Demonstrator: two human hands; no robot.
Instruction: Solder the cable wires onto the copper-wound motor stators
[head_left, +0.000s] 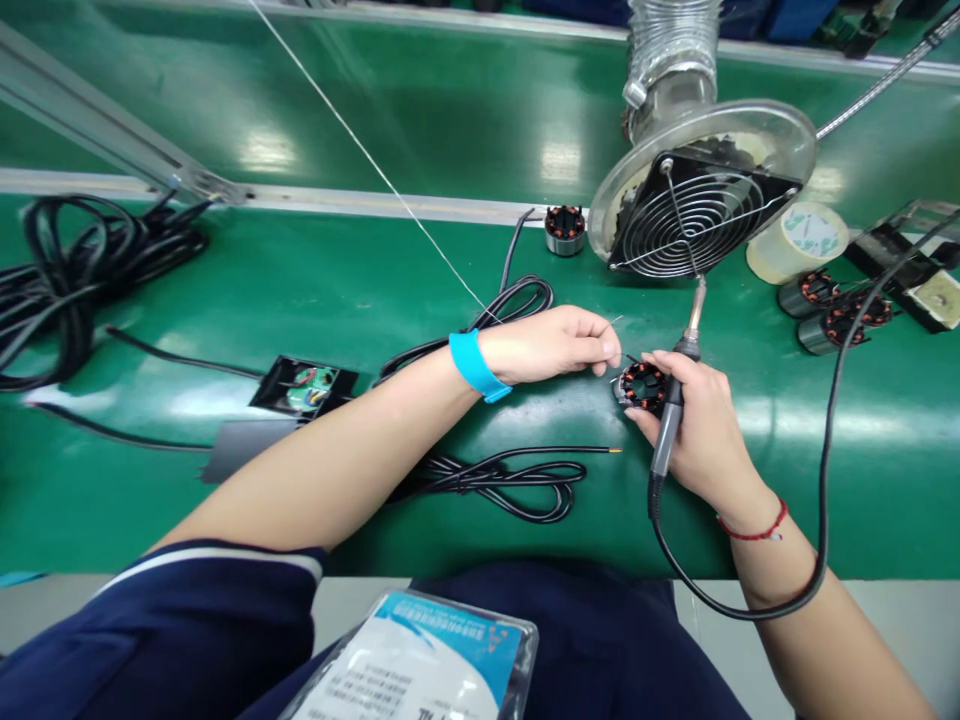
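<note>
- a glossy green bench [315, 480] fills the view, crossed far back by a pale metal rail [337, 200], with a second green strip beyond it.
- far right, a round fume extractor [701, 190] with a wire-grilled black fan hangs on a ribbed silver hose and leans over the work spot.
- a heap of black cables [67, 270] lies at the far left; a looped black lead [502, 480] with a bare tip lies near the middle, just in front of the left forearm.
- a small open black box [304, 385] with coloured parts inside sits left of centre, beside a dark flat plate.
- a roll of pale tape [799, 240] and three more wound motor parts [832, 310] sit at the far right; another stands by the rail near the fan.
- the left hand [555, 343], a blue band on its wrist, has its fingers pinched narrow on a thin wire [375, 165] that runs up and away to the far left.
- the right hand [701, 430], a red thread on its wrist, is wrapped around a soldering iron [675, 400], tip pointing away toward the fan, its black cord curling off to the right.
- the stator [643, 385] sits on the bench between the two hands, touching the right fingers: a small round black core ringed with copper-orange windings.
</note>
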